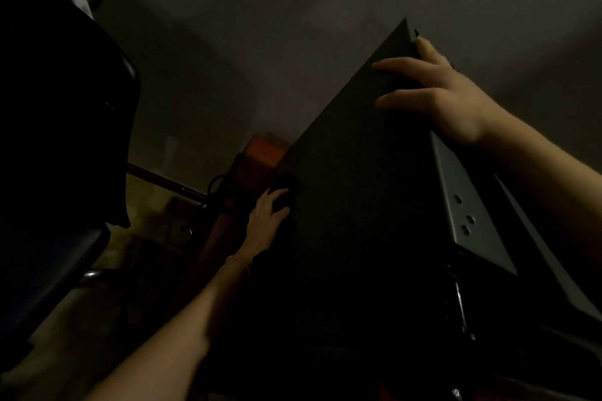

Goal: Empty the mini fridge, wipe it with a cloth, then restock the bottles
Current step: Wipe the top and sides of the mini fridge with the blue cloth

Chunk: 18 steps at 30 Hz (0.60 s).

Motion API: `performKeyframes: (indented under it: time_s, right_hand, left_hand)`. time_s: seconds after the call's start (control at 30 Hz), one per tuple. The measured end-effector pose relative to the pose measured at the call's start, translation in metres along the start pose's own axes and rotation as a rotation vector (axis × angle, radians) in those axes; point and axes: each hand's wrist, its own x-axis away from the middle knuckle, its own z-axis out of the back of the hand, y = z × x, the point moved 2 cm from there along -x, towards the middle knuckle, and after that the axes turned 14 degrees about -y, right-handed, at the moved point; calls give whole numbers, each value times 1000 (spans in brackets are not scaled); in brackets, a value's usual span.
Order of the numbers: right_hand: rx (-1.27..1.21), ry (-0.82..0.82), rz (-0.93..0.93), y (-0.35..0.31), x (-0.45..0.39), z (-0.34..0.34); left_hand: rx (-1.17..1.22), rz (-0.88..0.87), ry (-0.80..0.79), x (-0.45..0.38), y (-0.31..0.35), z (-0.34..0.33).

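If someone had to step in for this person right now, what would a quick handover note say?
Left hand: fingers curled at the far lower edge of the mini fridge; what it grips is too dark to tell.
Right hand: on the fridge's upper corner, fingers spread flat on the dark panel, thumb over the edge.
No bottles or cloth in view; the fridge's inside is hidden.
Done: cannot tell.
Left: likely everything, emptying, wiping, restocking.

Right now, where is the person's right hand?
In the head view, upper right: the right hand lies on the far top corner of the dark mini fridge, fingers spread across its top.
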Motion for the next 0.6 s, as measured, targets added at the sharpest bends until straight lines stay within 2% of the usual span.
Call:
performKeyframes:
  time_s: [0.2, 0.4, 0.5, 0.6]
  right_hand:
    - [59, 26, -5, 2, 4, -1]
    - [42, 42, 43, 6, 8, -2]
    - [57, 37, 93, 11, 4, -6]
    - [49, 11, 177, 14, 1, -9]
  left_hand:
    - [9, -120, 16, 88, 33, -21]
    - [22, -434, 45, 160, 126, -40]
    - [64, -565, 22, 181, 170, -48]
    - [60, -612, -5, 175, 200, -47]
